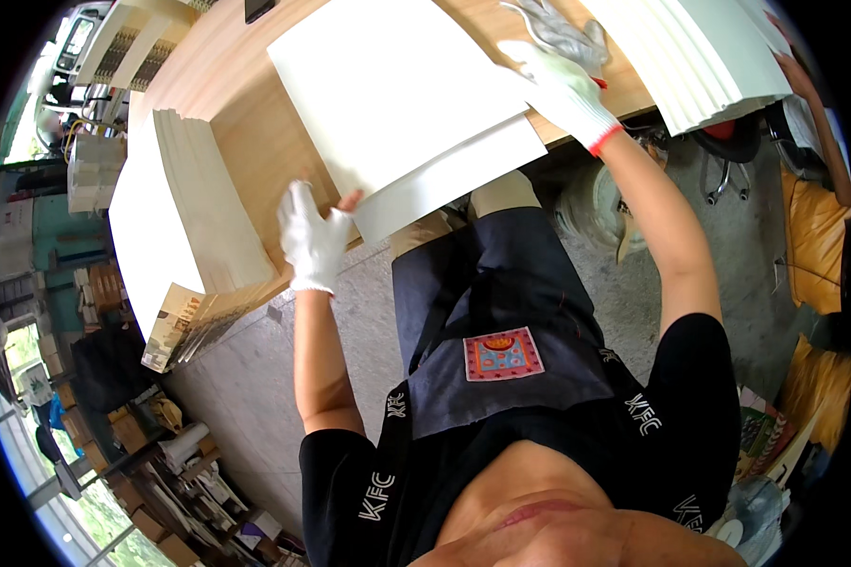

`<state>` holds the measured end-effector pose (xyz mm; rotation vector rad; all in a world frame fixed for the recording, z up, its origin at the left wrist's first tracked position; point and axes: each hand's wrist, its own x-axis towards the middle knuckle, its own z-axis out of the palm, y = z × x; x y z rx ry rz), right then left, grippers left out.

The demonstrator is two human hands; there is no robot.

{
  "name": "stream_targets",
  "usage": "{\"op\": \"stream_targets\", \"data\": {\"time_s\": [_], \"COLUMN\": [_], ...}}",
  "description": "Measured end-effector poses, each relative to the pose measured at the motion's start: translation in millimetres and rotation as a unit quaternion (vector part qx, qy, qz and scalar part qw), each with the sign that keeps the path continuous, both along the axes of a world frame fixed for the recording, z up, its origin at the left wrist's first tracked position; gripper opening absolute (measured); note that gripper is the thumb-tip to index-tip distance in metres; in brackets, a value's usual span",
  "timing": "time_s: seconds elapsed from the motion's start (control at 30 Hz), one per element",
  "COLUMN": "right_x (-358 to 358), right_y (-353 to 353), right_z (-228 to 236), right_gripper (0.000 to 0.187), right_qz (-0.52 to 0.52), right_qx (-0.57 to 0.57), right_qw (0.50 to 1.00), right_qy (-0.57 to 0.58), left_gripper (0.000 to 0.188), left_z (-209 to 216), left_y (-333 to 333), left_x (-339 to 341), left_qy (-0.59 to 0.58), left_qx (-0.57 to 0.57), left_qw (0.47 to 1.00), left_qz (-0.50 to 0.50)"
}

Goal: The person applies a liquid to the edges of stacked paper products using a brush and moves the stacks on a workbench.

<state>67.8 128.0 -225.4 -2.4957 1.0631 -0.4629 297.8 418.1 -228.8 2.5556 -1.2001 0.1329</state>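
Observation:
Before me on the wooden table lies a large white sheet. Under its near edge another white sheet sticks out past the table's front edge. My left hand, in a white glove with the thumb tip bare, is at the sheets' near left corner, fingers apart and thumb pointing at the corner. Whether the thumb touches the paper I cannot tell. My right hand, in a white glove with a red cuff, reaches over the sheet's right edge with its fingers stretched out. A crumpled grey glove lies just beyond it.
A thick stack of white sheets stands at the table's left, a second stack at the right. A dark phone lies at the far edge. Below the table's right side is a round tub; a wheeled chair stands farther right.

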Motion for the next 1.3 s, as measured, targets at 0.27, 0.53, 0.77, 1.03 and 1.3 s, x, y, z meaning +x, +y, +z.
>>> {"op": "stream_targets", "data": {"time_s": [0.27,0.53,0.77,1.03,1.3], "right_x": [-31,-30,-30,-31,-30], "right_y": [31,28,28,27,27], "right_z": [-36,-36,-34,-36,-37], "right_gripper": [0.072,0.067,0.067,0.069,0.066], "right_qz": [0.052,0.093,0.101,0.097,0.093], "right_qx": [-0.147,-0.19,-0.192,-0.188,-0.192], "right_qw": [0.988,0.977,0.975,0.976,0.976], "right_qy": [0.022,0.022,0.053,0.053,0.047], "left_gripper": [0.06,0.073,0.076,0.073,0.074], "left_z": [-18,-15,-17,-19,-15], "left_y": [13,12,12,12,12], "left_x": [-14,-13,-13,-10,-13], "left_qy": [-0.031,-0.025,-0.021,-0.045,-0.04], "left_qx": [-0.057,-0.047,-0.051,-0.055,-0.053], "left_qw": [0.992,0.992,0.992,0.989,0.992], "left_qz": [-0.111,-0.112,-0.115,-0.126,-0.107]}}
